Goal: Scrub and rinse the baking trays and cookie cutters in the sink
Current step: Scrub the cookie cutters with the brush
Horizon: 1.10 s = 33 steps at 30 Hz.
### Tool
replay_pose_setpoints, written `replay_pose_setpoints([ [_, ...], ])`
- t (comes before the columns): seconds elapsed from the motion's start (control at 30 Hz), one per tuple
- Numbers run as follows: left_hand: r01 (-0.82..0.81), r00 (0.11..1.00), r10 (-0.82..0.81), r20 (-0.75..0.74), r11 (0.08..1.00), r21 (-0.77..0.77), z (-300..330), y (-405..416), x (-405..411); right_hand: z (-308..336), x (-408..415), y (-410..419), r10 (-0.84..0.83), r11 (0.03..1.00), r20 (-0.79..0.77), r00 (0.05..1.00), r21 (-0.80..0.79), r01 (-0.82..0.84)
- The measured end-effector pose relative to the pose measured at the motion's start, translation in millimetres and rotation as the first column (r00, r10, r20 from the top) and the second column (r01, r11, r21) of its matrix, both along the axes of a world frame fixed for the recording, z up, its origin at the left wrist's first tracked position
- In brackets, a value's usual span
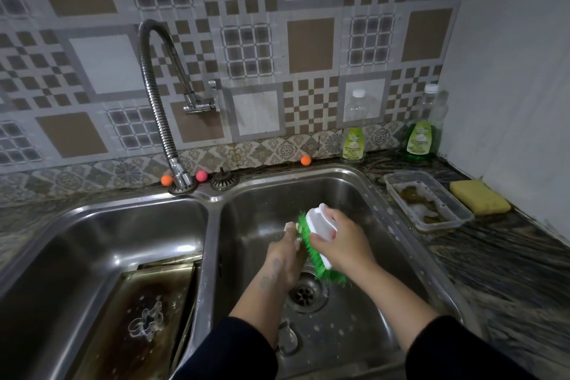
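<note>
Brush, two hands, two soap bottles

right hand gripping brush, trays in sink

Green bottle labels too blurred for reading
</note>
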<state>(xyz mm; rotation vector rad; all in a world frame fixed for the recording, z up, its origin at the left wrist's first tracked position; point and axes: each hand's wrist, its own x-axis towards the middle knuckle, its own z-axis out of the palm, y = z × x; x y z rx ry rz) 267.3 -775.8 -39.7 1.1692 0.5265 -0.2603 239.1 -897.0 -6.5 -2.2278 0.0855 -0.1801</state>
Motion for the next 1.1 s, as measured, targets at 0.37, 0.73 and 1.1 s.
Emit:
replay_pose_setpoints([
  [0.37,0.104,0.962,-0.182,0.203,0.933,0.344,14,49,-11,7,4,24,-0.009,0.982,-0.095,0.995,-0.190,-0.009],
  [0.73,0.251,0.968,-0.088,-0.236,0.267,0.930,-42,254,-46,-8,-5,31,-0.004,0.970,-0.151,0.988,-0.239,-0.033],
  [1.1,0.542,0.839,-0.009,-0.545,0.109,0.833,-55,293,-77,-21,-9,59,0.015,0.966,-0.191,0.981,-0.249,-0.063],
])
